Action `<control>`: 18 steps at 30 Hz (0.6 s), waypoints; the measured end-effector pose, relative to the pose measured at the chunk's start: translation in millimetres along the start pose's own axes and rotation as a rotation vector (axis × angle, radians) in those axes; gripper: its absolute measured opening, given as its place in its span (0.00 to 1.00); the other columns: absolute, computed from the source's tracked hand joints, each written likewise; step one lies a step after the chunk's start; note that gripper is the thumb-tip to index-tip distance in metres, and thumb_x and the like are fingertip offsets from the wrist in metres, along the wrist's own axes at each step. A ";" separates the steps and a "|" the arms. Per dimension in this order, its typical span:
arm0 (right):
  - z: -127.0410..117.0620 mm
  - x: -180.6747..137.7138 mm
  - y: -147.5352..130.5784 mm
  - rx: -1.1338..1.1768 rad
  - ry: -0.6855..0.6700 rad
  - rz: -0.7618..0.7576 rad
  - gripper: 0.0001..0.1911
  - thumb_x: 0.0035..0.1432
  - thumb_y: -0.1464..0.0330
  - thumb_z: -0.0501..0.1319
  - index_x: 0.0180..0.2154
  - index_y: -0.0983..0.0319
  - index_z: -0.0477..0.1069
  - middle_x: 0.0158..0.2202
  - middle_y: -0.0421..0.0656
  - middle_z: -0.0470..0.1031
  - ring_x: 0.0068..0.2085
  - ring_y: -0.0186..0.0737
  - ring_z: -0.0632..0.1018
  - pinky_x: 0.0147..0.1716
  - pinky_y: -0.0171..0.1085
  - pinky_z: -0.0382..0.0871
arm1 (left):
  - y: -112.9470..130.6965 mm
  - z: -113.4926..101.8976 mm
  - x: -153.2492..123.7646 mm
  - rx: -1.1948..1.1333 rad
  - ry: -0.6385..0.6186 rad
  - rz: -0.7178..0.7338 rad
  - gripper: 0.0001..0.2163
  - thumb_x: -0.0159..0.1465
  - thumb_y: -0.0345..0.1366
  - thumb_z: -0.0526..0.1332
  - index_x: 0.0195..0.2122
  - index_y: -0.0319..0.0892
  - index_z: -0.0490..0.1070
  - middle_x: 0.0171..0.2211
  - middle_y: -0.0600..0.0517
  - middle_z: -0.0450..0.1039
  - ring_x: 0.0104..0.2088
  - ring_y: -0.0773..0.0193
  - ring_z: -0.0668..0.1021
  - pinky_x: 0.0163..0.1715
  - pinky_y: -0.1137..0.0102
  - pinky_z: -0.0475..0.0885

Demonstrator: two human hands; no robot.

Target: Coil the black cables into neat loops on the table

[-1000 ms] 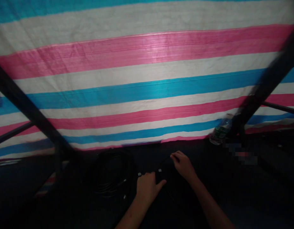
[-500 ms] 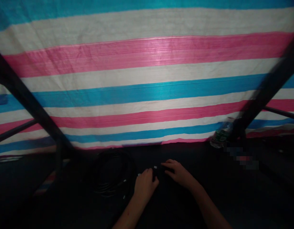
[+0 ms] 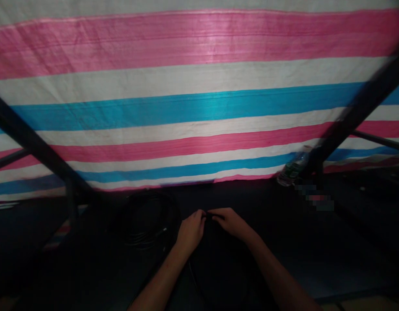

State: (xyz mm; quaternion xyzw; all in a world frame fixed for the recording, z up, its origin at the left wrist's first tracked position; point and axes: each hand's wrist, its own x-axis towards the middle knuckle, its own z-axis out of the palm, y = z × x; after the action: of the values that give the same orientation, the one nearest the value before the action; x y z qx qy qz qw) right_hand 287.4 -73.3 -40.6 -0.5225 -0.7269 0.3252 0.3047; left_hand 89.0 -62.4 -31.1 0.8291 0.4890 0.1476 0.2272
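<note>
My left hand (image 3: pixel 190 230) and my right hand (image 3: pixel 231 222) meet over a dark table (image 3: pixel 277 242), fingers curled and pinched together on a thin black cable (image 3: pixel 208 214) that runs between them. The cable is barely visible in the dim light and drops toward me below the hands. A coil of black cables (image 3: pixel 144 220) with small pale connector ends lies on the table just left of my left hand.
A pink, white and blue striped tarp (image 3: pixel 199 112) hangs behind the table. Dark slanted frame bars cross at the left (image 3: pixel 33 144) and the right (image 3: pixel 358 112). A clear plastic bottle (image 3: pixel 292 169) with a green label leans at the back right.
My hands have come together from about a hand's width apart and moved slightly away from me. The pale connector ends seen between them earlier are now hidden. The view has tilted down.
</note>
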 end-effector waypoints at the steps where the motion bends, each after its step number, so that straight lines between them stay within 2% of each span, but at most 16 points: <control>1: 1.3 1.2 0.3 0.003 0.017 -0.003 0.17 0.61 0.69 0.59 0.50 0.59 0.77 0.49 0.46 0.79 0.50 0.45 0.79 0.53 0.44 0.69 | -0.5 -0.6 0.5 0.001 0.000 -0.002 0.11 0.69 0.35 0.50 0.48 0.43 0.68 0.46 0.47 0.76 0.45 0.58 0.78 0.43 0.68 0.69; 3: -0.5 2.8 2.5 0.014 0.048 -0.010 0.16 0.61 0.69 0.58 0.48 0.59 0.78 0.47 0.45 0.80 0.48 0.45 0.80 0.52 0.44 0.70 | -1.4 -3.3 1.6 0.029 -0.022 -0.008 0.11 0.69 0.36 0.51 0.48 0.43 0.70 0.45 0.47 0.77 0.46 0.57 0.78 0.43 0.67 0.69; 7: -16.2 2.7 15.7 0.027 0.145 -0.002 0.15 0.60 0.68 0.57 0.45 0.58 0.79 0.44 0.44 0.81 0.45 0.46 0.81 0.48 0.44 0.72 | -4.4 -12.6 3.4 0.100 -0.091 -0.003 0.13 0.70 0.39 0.51 0.41 0.43 0.74 0.39 0.46 0.79 0.41 0.55 0.79 0.40 0.67 0.69; 11: -35.9 -0.1 36.2 -0.027 0.420 0.047 0.14 0.59 0.65 0.58 0.43 0.58 0.80 0.44 0.46 0.81 0.45 0.48 0.80 0.48 0.46 0.72 | -11.7 -24.1 5.2 -0.042 -0.064 0.040 0.13 0.70 0.41 0.52 0.41 0.43 0.74 0.38 0.48 0.79 0.39 0.57 0.79 0.38 0.69 0.68; 12: -39.0 -0.9 39.1 -0.046 0.452 0.057 0.14 0.59 0.65 0.59 0.43 0.59 0.80 0.42 0.47 0.81 0.44 0.48 0.80 0.46 0.45 0.73 | -13.5 -26.2 5.7 -0.089 -0.050 0.051 0.13 0.70 0.42 0.52 0.41 0.43 0.74 0.37 0.48 0.78 0.39 0.58 0.79 0.38 0.70 0.68; 14: -40.9 -2.0 39.1 -0.081 0.403 0.050 0.12 0.58 0.65 0.60 0.40 0.60 0.80 0.39 0.47 0.81 0.39 0.45 0.80 0.42 0.42 0.73 | -16.3 -28.5 6.5 -0.141 -0.030 0.069 0.14 0.70 0.43 0.52 0.39 0.43 0.74 0.35 0.49 0.78 0.37 0.59 0.79 0.37 0.70 0.68; 16: -37.3 -2.4 31.9 -0.085 0.288 0.011 0.11 0.59 0.66 0.60 0.39 0.61 0.81 0.37 0.46 0.79 0.37 0.42 0.79 0.39 0.39 0.73 | -18.2 -28.3 7.3 -0.160 -0.024 0.088 0.16 0.70 0.44 0.50 0.37 0.42 0.74 0.35 0.49 0.78 0.37 0.59 0.79 0.38 0.70 0.68; 18: -31.0 -2.1 21.4 -0.057 0.212 -0.036 0.12 0.61 0.67 0.59 0.40 0.61 0.80 0.37 0.46 0.77 0.38 0.40 0.78 0.40 0.37 0.71 | -19.7 -26.8 7.6 -0.188 -0.002 0.102 0.16 0.71 0.43 0.49 0.40 0.41 0.74 0.39 0.47 0.78 0.41 0.58 0.78 0.43 0.68 0.68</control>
State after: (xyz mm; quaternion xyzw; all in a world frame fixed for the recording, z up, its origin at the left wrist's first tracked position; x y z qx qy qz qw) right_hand 324.3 -65.3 -39.0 -0.5493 -0.7089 0.2418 0.3705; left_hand 65.4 -41.2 -18.3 0.8281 0.4300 0.2035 0.2966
